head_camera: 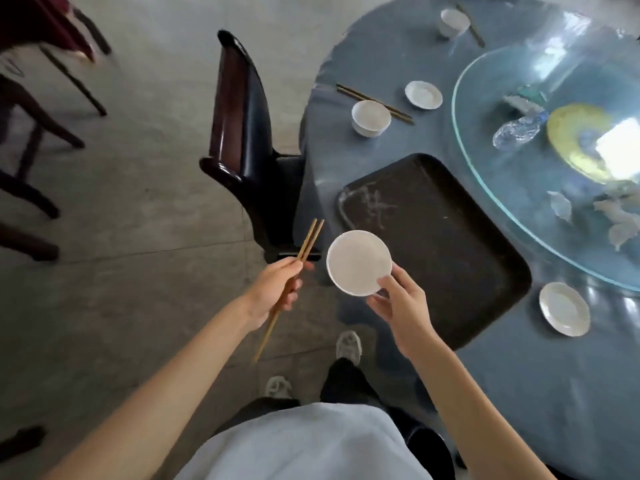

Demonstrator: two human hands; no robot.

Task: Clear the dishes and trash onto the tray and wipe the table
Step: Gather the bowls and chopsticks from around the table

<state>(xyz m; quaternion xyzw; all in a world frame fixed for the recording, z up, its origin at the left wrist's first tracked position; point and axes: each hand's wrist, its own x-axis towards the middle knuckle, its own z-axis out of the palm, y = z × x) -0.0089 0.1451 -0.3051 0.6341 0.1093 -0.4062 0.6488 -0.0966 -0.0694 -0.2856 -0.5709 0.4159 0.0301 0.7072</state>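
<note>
My left hand point(277, 292) grips a pair of wooden chopsticks point(304, 247) out over the floor, left of the table. My right hand point(401, 306) pinches the rim of a small white saucer point(358, 262), held in the air at the near-left corner of the black tray point(450, 251). The tray lies bare on the blue tablecloth point(554, 375). Still on the table are a white bowl point(370, 117) beside chopsticks point(375, 103), a saucer point(423, 94), a far bowl point(453, 22) with chopsticks point(470, 25), and a near saucer point(564, 308).
A glass turntable point(485, 168) carries a crushed plastic bottle point(519, 129), a yellow plate point(578, 140) and crumpled wrappers point(616, 216). A dark chair point(242, 133) stands against the table's left edge. More chair legs point(31, 161) stand on the concrete floor at left.
</note>
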